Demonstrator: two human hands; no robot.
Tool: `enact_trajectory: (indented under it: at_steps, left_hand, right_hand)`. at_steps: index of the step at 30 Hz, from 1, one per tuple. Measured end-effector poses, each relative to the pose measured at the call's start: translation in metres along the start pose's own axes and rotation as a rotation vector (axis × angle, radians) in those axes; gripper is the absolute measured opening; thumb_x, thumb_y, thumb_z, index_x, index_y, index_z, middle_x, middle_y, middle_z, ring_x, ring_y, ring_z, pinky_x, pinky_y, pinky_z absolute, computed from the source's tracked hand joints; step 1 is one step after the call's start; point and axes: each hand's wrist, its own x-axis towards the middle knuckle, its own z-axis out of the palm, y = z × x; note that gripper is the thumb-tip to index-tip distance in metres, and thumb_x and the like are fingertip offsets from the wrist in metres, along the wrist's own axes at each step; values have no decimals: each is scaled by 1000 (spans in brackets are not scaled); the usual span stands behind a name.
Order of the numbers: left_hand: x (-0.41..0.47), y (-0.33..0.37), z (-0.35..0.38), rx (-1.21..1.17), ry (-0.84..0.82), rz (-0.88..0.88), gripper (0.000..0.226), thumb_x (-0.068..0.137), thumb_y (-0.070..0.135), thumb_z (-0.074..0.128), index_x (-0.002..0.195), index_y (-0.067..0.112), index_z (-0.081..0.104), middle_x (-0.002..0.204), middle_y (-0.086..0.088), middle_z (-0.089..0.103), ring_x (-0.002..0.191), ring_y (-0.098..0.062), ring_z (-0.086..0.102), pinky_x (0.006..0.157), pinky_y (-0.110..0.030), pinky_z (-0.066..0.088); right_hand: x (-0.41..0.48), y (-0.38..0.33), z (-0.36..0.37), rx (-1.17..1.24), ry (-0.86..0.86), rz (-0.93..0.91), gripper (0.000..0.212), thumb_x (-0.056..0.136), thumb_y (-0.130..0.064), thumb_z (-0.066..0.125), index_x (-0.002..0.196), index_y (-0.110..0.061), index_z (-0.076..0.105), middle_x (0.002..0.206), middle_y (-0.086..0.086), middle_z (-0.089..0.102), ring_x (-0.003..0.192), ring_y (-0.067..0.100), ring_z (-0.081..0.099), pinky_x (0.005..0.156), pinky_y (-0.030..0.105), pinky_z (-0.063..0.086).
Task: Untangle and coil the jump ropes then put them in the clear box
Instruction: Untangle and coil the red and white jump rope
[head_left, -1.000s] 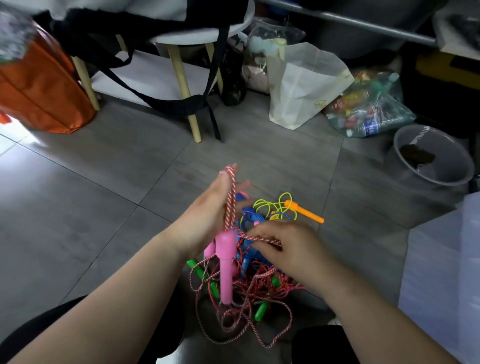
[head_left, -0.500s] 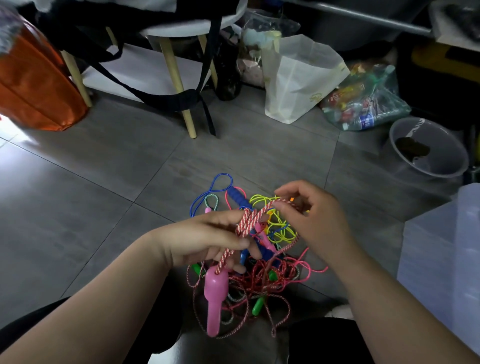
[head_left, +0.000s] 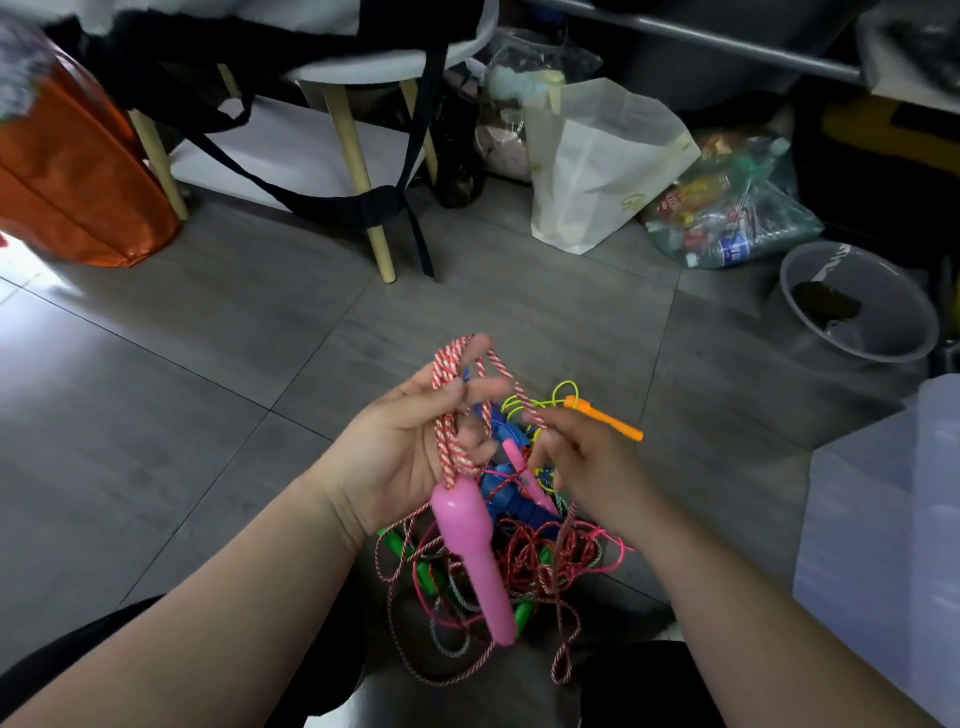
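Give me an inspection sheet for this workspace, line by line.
Surface: grey tiled floor, bearing the ropes.
Job's things: red-and-white twisted jump rope looped in hand, its pink plastic handle hanging; tangled heap of coloured jump ropes below, orange plastic handle sticking out; clear plastic box at right edge.
Clutter: orange bag, white paper bag, clear bag of packets, grey round tub.
Grippers: left hand holds rope loops round its fingers; right hand pinches a strand of the same rope.
Cables: nothing seen.
Surroundings: white stool on wooden legs, black straps hanging from it.
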Motion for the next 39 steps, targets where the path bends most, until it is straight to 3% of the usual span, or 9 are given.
enact_trajectory:
  at_steps: [4,8,11,14,18,24,29,33,39]
  left_hand:
    - [3,6,5,-51,149,180,63,45,3,70,105,18,58,86,-7,73,55,-15,66,53,-26,55]
    - [4,17,4,103,269,282,57,78,-12,40,119,27,42,94,-3,70,60,-14,66,64,-27,58]
    - [1,21,0,218,291,263,52,90,-6,29,125,31,39,106,-1,63,77,-19,68,82,-32,53]
    - [0,16,1,291,279,191,53,78,-5,45,116,33,48,112,-2,60,94,-21,60,91,-34,43]
    - [1,6,0,459,204,96,67,53,-4,44,107,34,50,112,1,59,93,-14,61,85,-30,44]
    - [-3,-10,-5,985,-56,-128,64,50,-6,43,110,15,48,76,6,68,63,-9,63,60,-24,44]
    - [-8,-5,-1,691,-109,-245,56,38,3,54,91,19,64,71,-7,69,48,-22,54,45,-20,45]
    - [-9,-2,0,402,-77,-234,39,47,16,61,83,14,74,43,-4,51,25,-7,35,38,-18,43]
    - [-5,-8,5,113,-48,-121,49,41,26,89,85,10,74,48,2,55,30,-5,43,39,-17,45]
  right_hand:
    - [-6,1,12,-206,-253,-14,26,91,-9,40,108,-14,58,78,-3,56,75,22,52,75,32,44]
    - [-14,-11,15,-139,-257,-71,35,81,-20,44,111,-25,60,83,-3,61,81,26,60,75,39,47]
    - [-12,-15,9,-116,-196,-49,29,88,-12,52,112,-22,64,100,-10,64,95,11,61,84,26,46]
    - [-15,-21,4,-97,-166,-121,25,86,-10,56,107,-19,68,87,-29,55,93,-5,54,80,8,39]
    - [-13,-24,0,-107,-83,-196,17,83,-11,61,93,-18,72,70,-33,52,75,-20,51,70,3,36]
    - [-12,-26,-7,-190,217,-290,24,73,-29,55,85,-18,72,76,-17,54,81,4,52,66,9,36]
    - [-7,-22,-18,-90,341,-213,11,78,-9,68,89,-11,70,76,-11,58,78,-5,50,65,2,36]
    - [-4,-18,-21,8,379,-158,12,81,-6,64,89,-12,72,73,-14,60,68,-13,54,65,2,38]
    - [0,-8,3,-71,103,-49,21,92,-13,45,100,-17,65,66,-16,54,65,9,54,72,29,46]
